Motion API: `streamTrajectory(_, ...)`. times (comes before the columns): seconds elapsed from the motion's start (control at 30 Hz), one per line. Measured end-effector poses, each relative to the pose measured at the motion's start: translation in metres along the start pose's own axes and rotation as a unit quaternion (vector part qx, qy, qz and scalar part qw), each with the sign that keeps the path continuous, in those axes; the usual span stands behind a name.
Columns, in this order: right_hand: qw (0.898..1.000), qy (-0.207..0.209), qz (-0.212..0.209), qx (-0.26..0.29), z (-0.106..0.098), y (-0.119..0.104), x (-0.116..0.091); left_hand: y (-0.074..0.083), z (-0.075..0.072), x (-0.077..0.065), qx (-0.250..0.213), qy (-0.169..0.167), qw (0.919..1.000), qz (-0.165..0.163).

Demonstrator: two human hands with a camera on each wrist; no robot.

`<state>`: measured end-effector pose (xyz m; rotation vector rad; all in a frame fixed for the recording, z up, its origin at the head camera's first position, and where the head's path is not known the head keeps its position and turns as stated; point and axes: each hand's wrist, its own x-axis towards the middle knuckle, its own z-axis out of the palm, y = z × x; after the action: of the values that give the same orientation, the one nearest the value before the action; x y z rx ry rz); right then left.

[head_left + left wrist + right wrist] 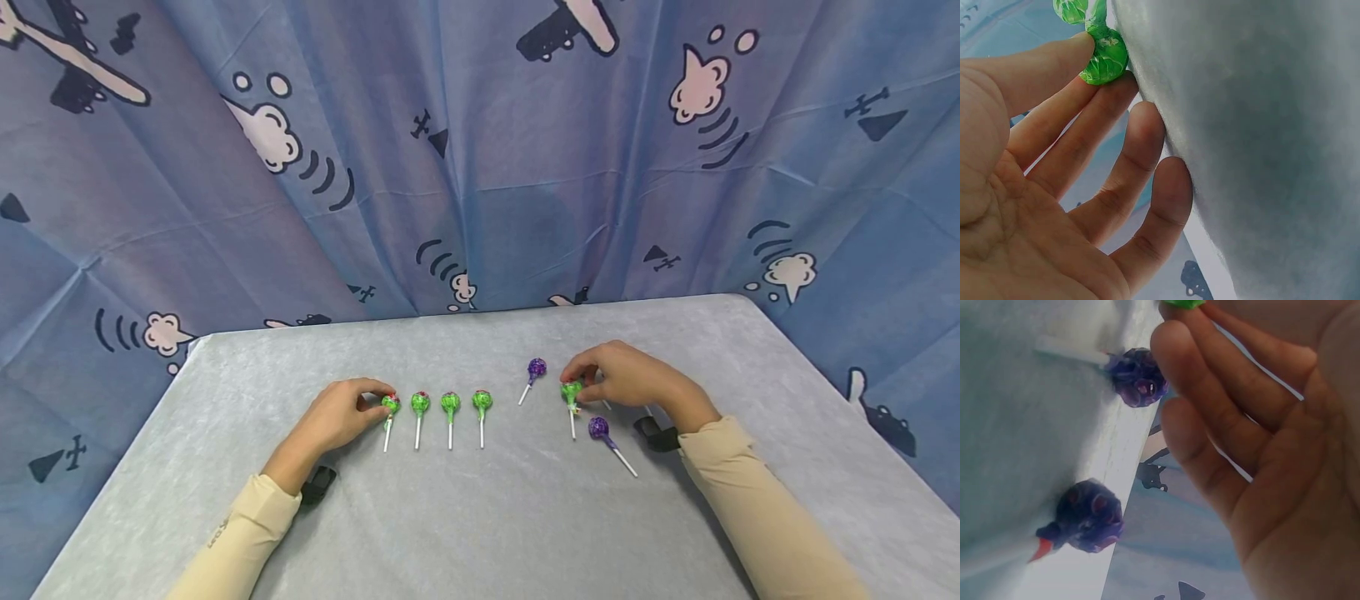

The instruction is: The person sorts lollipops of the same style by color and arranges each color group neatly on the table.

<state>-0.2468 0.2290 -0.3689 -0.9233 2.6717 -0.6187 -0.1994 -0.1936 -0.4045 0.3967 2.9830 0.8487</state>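
Observation:
My left hand point(339, 414) pinches the leftmost green-wrapped lollipop point(391, 403) by its round head, thumb on one side and fingertips on the other. Three more green lollipops stretch rightward from it in a row, the nearest one point(420, 402) lying just beside it, all sticks toward me. Farther right, my right hand point(633, 379) holds another green lollipop point(572, 392) between thumb and fingers, its stick pointing toward me. Below that hand lies a purple lollipop point(598, 427). In the right wrist view, two purple lollipops, one upper point(1139, 378) and one lower point(1089, 515), lie beside the fingers.
Between the green row and my right hand lies another purple lollipop point(536, 367), tilted. White stick ends point(606, 405) peek out from under the right hand. A pale grey cloth point(465, 525) covers the table, and a blue patterned curtain point(510, 225) hangs along its far edge.

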Motion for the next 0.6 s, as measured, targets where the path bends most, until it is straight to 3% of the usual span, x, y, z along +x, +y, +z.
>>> streamTrajectory(0.6, 0.999, 0.027, -0.025, 0.000, -0.001, -0.014, 0.007, 0.001, 0.002, 0.000, 0.007, 0.001, 0.9999, 0.011)
